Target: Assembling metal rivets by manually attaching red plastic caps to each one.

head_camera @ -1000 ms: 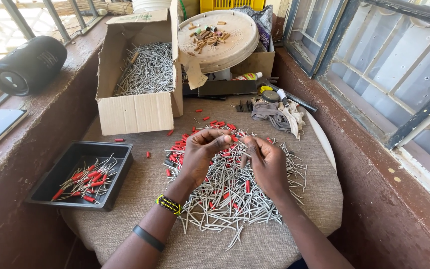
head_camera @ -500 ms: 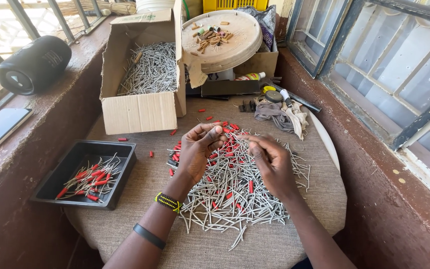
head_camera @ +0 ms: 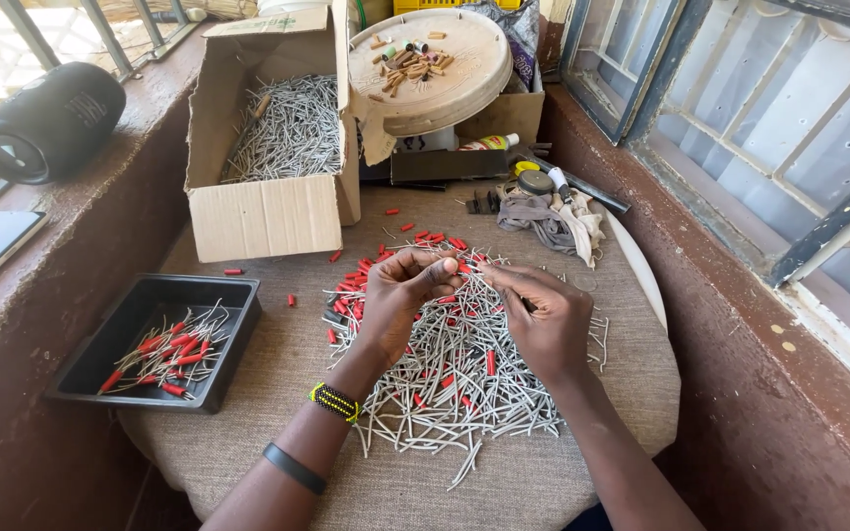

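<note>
While both hands hover over the same heap, the geometry is simple: the pile of grey wire pieces (head_camera: 455, 379) lies directly under and just ahead of them on the cloth-covered table (head_camera: 582, 462), so neither hand has to travel.

- Left hand (head_camera: 400, 295): fingers curled in, thumb and fingertips pinched at the top edge of the pile. Looks closed on something small, a wire piece or a red sleeve; too small to tell which.
- Right hand (head_camera: 543, 315): also curled, fingertips pointing toward the left hand, pinching what seems to be a thin grey wire piece. Fingertips of the two hands are near each other, almost meeting over the pile's far edge.
- Wire pieces have no common long axis: they lie criss-crossed in all directions.
- Red sleeves (head_camera: 361, 280) are scattered at the far-left edge of the pile, just beside the left hand, so that hand is nearer to them.
- Black tray (head_camera: 238, 295) sits well to the left, apart from the pile, holding wire pieces with red sleeves fitted. Left hand is nearer to it.
- Cardboard box (head_camera: 268, 211) of more grey wire stands beyond, to the far left.
</note>
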